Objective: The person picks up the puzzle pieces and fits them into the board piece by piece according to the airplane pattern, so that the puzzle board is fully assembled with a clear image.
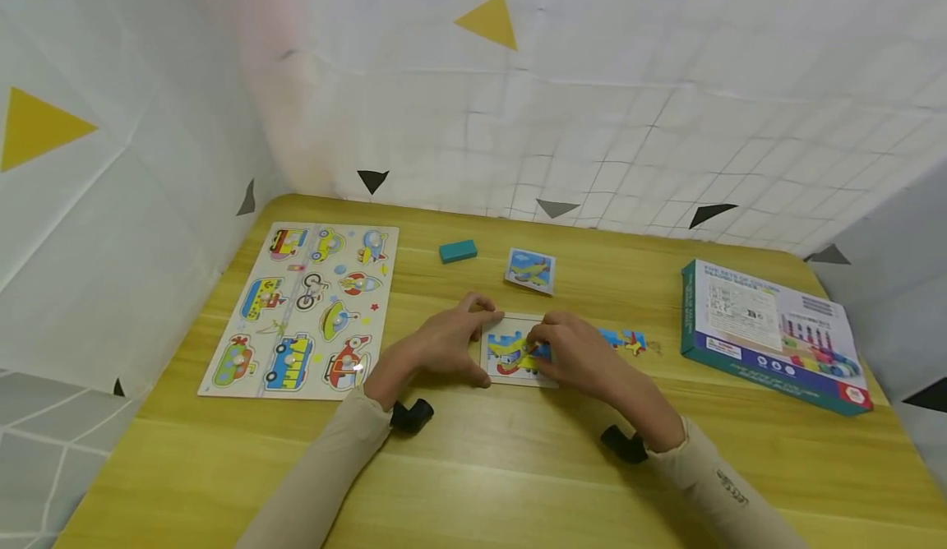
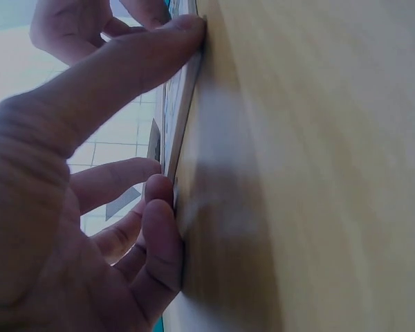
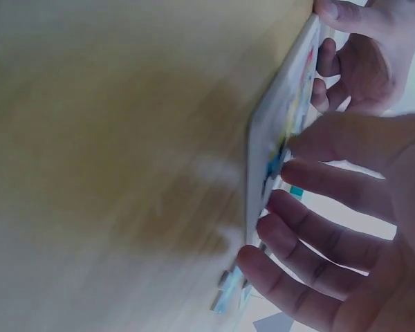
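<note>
A small jigsaw board [image 1: 518, 379] with a white border and a colourful picture lies on the table between both hands. My left hand [image 1: 447, 339] holds its left side, the thumb at the near corner and the fingers curled by the far one. In the left wrist view, the thumb and fingertips touch the board's edge [image 2: 187, 90]. Over the board's right half, my right hand [image 1: 580, 356] pinches a blue and yellow puzzle piece [image 3: 275, 164] between thumb and index finger, at the picture surface. The right hand partly hides the picture.
Loose puzzle pieces [image 1: 634, 342] lie right of the right hand. Beyond the board stand a folded picture card [image 1: 530, 271] and a teal block [image 1: 458, 251]. A large vehicle peg puzzle [image 1: 307, 335] lies left; a flat toy box [image 1: 773, 335] lies right.
</note>
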`<act>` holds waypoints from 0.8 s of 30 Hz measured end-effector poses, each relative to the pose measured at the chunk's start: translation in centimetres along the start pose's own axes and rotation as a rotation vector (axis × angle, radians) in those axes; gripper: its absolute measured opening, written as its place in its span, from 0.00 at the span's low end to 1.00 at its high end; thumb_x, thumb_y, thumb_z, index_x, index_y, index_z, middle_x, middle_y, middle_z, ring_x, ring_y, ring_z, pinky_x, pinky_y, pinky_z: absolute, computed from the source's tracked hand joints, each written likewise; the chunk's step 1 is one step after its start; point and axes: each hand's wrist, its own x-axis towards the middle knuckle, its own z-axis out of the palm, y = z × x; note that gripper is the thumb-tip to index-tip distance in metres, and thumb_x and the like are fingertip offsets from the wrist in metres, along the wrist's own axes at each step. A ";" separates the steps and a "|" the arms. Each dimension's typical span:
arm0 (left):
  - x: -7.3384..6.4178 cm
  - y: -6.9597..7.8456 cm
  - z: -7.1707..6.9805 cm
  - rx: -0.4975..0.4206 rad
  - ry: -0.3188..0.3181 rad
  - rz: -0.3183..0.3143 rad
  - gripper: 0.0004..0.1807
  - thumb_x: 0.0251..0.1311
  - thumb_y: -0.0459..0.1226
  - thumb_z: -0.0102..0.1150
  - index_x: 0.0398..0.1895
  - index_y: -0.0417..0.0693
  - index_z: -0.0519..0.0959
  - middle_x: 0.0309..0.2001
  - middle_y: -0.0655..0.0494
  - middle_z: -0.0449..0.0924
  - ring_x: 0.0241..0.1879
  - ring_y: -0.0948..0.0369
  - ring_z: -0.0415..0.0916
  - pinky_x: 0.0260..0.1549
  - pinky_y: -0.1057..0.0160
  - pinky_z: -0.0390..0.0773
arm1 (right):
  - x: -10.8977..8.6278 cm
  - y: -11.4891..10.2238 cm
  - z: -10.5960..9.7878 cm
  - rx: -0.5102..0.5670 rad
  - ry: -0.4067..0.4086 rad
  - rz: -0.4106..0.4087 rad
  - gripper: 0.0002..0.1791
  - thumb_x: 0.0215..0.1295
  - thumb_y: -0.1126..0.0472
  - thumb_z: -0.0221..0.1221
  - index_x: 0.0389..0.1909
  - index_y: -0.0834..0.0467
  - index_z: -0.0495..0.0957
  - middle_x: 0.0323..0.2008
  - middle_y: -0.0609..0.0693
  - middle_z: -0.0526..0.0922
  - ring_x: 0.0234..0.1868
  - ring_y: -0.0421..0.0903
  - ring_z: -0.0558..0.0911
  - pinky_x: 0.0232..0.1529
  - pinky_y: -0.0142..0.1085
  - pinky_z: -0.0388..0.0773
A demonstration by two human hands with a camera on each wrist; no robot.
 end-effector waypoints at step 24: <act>-0.1 0.0 -0.1 -0.006 -0.005 -0.012 0.56 0.42 0.51 0.81 0.77 0.53 0.63 0.69 0.60 0.55 0.45 0.62 0.69 0.41 0.62 0.72 | 0.5 0.0 0.0 0.028 -0.008 0.006 0.07 0.57 0.70 0.70 0.37 0.59 0.88 0.34 0.48 0.81 0.33 0.42 0.78 0.34 0.35 0.76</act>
